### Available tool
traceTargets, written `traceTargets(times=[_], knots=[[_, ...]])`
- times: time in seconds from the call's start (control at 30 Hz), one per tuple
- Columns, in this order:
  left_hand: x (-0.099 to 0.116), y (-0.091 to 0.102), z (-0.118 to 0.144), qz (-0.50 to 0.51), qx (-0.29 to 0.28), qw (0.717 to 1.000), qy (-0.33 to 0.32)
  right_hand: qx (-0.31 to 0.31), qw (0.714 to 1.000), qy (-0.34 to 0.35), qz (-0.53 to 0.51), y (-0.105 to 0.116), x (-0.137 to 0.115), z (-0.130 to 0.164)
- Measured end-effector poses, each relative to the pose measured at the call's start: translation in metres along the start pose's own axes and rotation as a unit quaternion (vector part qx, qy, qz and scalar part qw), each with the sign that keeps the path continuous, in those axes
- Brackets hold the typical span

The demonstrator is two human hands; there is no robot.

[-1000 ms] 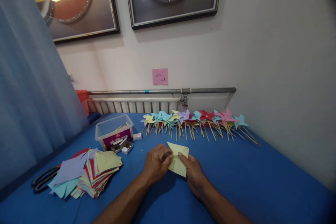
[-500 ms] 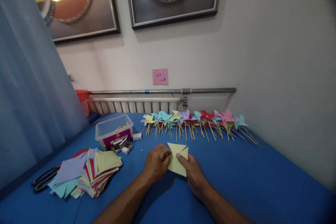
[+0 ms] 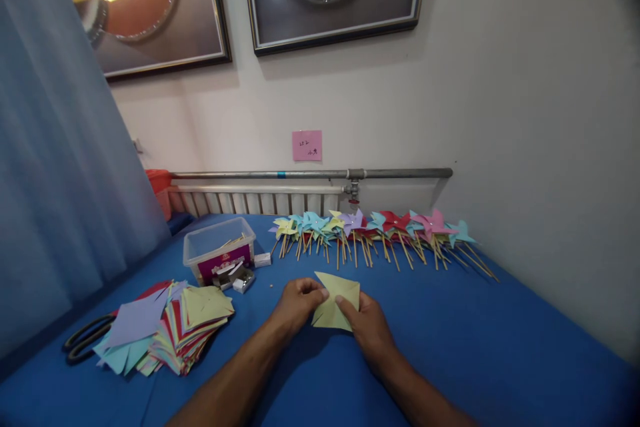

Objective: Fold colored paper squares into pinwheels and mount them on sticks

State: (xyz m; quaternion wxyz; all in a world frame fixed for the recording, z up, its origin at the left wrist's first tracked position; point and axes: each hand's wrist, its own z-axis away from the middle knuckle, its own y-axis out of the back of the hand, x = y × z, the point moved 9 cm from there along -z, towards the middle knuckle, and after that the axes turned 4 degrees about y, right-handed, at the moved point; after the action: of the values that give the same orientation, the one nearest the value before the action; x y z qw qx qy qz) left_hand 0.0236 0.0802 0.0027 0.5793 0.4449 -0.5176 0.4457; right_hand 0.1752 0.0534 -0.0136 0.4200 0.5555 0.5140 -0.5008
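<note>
So we've got the yellow paper (image 3: 336, 310) pinned right between our two hands on the blue surface (image 3: 500, 347), dead center in front of us. The left hand (image 3: 296, 303) pinches its left edge with fingers closed on it, and the right hand (image 3: 367, 327) presses down on the lower right part, fingertips touching the sheet. Both sit about equally close. It's a pale yellow square, partly folded, with a corner pointing away from us toward the row of pinwheels (image 3: 380, 230). Off to the left sits the stack of colored paper (image 3: 170, 327).
</note>
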Motion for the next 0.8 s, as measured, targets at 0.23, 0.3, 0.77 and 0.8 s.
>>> traceTargets(times=[0.23, 0.3, 0.77, 0.8], knots=[[-0.01, -0.006, -0.001, -0.001, -0.009, 1.0, 0.022, -0.028, 0.998, 0.01, 0.051, -0.006, 0.002, 0.003], [-0.013, -0.006, -0.002, 0.003, -0.002, 0.999, 0.031, -0.03, 0.999, 0.01, 0.044, -0.007, 0.003, 0.003], [-0.016, -0.005, -0.001, 0.052, 0.005, 0.997, 0.054, -0.017, 1.0, -0.024, 0.009, -0.007, 0.017, -0.001], [-0.016, -0.004, -0.002, 0.045, 0.007, 0.998, 0.052, -0.019, 0.999, -0.026, 0.009, -0.007, 0.017, -0.001]])
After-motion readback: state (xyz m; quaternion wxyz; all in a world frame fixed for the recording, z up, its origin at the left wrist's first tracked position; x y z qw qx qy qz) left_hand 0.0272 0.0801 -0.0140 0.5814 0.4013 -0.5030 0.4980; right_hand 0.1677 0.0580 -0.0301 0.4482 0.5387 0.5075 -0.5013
